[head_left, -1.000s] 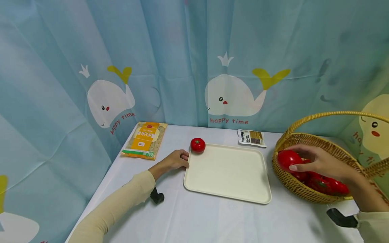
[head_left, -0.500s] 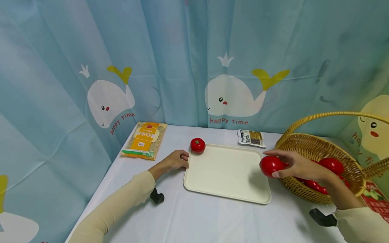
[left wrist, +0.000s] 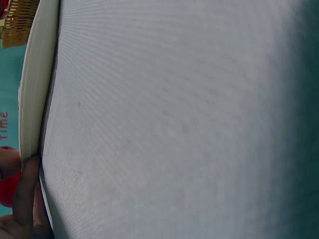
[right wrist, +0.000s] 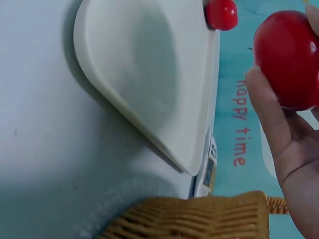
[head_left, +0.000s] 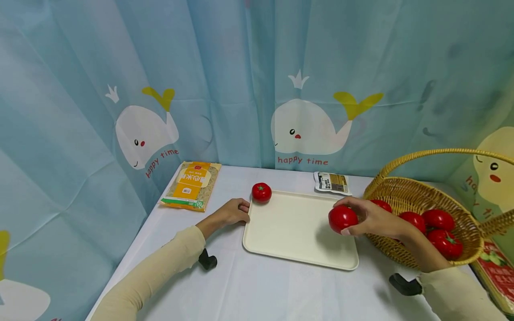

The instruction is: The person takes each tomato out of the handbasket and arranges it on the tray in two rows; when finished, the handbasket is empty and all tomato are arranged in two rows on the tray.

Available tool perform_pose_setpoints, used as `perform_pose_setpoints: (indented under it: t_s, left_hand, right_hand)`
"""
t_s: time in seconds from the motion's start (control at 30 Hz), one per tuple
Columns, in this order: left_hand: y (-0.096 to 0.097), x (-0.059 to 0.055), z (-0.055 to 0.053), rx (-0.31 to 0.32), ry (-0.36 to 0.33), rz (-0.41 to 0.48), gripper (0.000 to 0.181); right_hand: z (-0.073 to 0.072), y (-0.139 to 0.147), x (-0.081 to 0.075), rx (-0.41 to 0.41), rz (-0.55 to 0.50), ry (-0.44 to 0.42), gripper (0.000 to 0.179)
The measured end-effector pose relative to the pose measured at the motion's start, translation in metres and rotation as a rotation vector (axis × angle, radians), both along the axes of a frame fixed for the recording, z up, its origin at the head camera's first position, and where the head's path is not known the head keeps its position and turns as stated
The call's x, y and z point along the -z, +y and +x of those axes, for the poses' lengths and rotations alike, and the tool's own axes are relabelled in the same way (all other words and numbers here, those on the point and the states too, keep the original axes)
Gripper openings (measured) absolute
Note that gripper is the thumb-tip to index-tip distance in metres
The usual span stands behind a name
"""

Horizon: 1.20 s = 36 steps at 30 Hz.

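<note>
First, your left grip (head_left: 231, 211) pinches the left edge of the tray (head_left: 295, 227), presumably to steady it. One tomato (head_left: 261, 192) sits at its far left corner. Your right grip (head_left: 373, 217), part-closed, curves around a second tomato (head_left: 342, 219) above the tray's right side, likely for rim clearance. Rightmost, the basket (head_left: 405, 200) holds more tomatoes (head_left: 439, 220).

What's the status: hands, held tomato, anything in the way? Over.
Left hand pinches tray by left edge. Right hand grips tomato above tray's right side. Another tomato at far-left corner, not beneath.
</note>
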State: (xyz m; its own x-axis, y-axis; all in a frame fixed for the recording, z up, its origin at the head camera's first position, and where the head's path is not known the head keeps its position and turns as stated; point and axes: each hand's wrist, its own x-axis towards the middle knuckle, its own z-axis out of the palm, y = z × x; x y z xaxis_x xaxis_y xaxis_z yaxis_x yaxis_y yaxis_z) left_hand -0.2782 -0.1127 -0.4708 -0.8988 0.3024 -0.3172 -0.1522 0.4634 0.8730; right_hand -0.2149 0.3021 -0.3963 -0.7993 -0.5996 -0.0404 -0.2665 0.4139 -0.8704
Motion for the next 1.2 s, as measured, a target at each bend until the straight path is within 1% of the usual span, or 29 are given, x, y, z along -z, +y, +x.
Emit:
perform_pose_setpoints:
  t_s: [0.1, 0.2, 0.27, 0.33, 0.5, 0.6, 0.8, 0.9, 1.0, 1.13, 1.2]
  left_hand:
    - [0.000, -0.001, 0.000, 0.001, 0.002, -0.009, 0.050]
    - [0.000, -0.001, 0.000, 0.001, 0.002, -0.010, 0.050]
    - [0.000, 0.000, 0.000, 0.001, 0.002, -0.009, 0.050]
    - [0.000, 0.000, -0.001, 0.004, 0.004, -0.011, 0.050]
    - [0.000, 0.000, -0.001, 0.002, -0.001, -0.007, 0.051]
    - [0.000, 0.000, -0.001, -0.003, -0.004, -0.001, 0.051]
    - [0.000, 0.001, -0.001, -0.008, 0.002, -0.023, 0.049]
    - [0.000, 0.002, -0.002, -0.005, 0.004, -0.038, 0.048]
    - [0.000, 0.002, -0.003, 0.001, 0.004, -0.048, 0.048]
    - [0.000, 0.001, -0.003, 0.005, 0.007, -0.058, 0.047]
    - [0.000, 0.000, -0.002, 0.005, 0.011, -0.065, 0.047]
  right_hand:
    - [-0.002, -0.004, 0.002, -0.019, -0.011, -0.033, 0.057]
    - [-0.002, -0.008, 0.003, -0.041, -0.002, -0.054, 0.063]
    - [-0.003, -0.011, 0.004, -0.045, 0.009, -0.058, 0.069]
    - [-0.004, -0.013, 0.006, -0.045, 0.017, -0.057, 0.070]
    - [-0.006, -0.016, 0.012, -0.058, -0.035, -0.049, 0.057]
    - [-0.006, -0.018, 0.014, -0.072, -0.065, -0.039, 0.053]
    - [-0.006, -0.025, 0.014, -0.090, -0.059, -0.041, 0.060]
    - [-0.007, -0.029, 0.016, -0.082, -0.063, -0.043, 0.061]
    - [-0.008, -0.032, 0.017, -0.061, -0.081, -0.063, 0.055]
    - [-0.010, -0.036, 0.018, -0.049, -0.097, -0.068, 0.035]
    - [-0.011, -0.039, 0.018, -0.036, -0.096, -0.056, 0.028]
